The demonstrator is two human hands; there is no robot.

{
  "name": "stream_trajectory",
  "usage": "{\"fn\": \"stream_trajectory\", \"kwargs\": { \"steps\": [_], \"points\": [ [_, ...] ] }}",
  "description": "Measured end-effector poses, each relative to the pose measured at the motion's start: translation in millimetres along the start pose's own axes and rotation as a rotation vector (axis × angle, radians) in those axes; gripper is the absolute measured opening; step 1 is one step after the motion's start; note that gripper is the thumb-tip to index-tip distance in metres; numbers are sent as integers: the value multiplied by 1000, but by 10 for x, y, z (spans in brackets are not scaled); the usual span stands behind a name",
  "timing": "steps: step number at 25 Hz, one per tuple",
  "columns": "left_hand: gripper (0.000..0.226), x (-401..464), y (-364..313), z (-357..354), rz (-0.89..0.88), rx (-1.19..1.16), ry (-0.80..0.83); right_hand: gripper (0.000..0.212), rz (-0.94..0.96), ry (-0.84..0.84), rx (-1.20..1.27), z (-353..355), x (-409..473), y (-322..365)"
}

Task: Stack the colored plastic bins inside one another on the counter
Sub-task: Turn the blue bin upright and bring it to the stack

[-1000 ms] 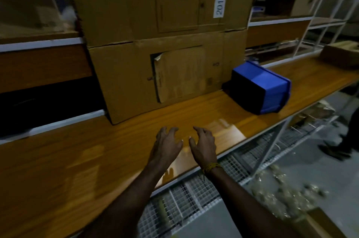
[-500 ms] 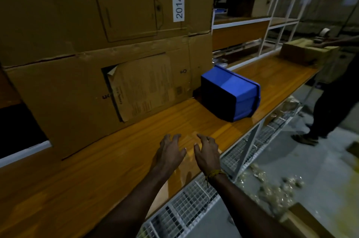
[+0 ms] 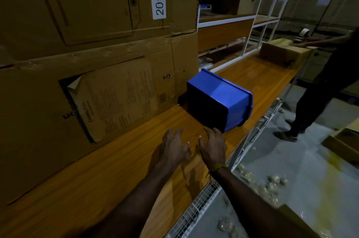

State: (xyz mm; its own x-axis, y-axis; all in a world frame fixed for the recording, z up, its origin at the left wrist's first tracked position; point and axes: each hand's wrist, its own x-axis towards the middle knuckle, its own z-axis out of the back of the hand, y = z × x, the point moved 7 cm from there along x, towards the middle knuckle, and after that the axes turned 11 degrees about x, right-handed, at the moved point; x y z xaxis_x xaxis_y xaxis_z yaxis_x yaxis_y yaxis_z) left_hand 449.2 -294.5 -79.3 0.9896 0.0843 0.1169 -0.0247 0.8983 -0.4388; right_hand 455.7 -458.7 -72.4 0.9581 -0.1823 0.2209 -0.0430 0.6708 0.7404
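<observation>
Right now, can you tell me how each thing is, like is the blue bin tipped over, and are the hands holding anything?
Blue bin: tipped on its side on the counter, beside the cardboard boxes.
Left hand: open, fingers spread, holding nothing.
Right hand: open, fingertips close to the bin's near corner; contact cannot be told.
Lower cardboard box: closed, paper pouch peeling at its top corner.
Small box: closed, at the counter's far end.
</observation>
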Motion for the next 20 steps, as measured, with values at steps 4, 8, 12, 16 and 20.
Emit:
{"fn": "stream_trajectory", "kwargs": {
  "steps": [4,8,12,16,20],
  "points": [
    [58,353,-340,-27,-29,-58,-33,44,22,-62,-2,187,525,-88],
    [57,704,-753,-119,-46,-95,-66,44,71,-98,-14,397,1198,-205],
    [55,1134,-1164,-239,-12,-90,-72,45,81,-141,-43,650,1879,-394],
    [53,1561,-1518,-353,-6,-94,-108,54,122,-133,-172,740,2330,-542],
    [51,1789,-1690,-537,7,-87,-89,60,88,-100,-238,705,2579,-631]
  ]
}}
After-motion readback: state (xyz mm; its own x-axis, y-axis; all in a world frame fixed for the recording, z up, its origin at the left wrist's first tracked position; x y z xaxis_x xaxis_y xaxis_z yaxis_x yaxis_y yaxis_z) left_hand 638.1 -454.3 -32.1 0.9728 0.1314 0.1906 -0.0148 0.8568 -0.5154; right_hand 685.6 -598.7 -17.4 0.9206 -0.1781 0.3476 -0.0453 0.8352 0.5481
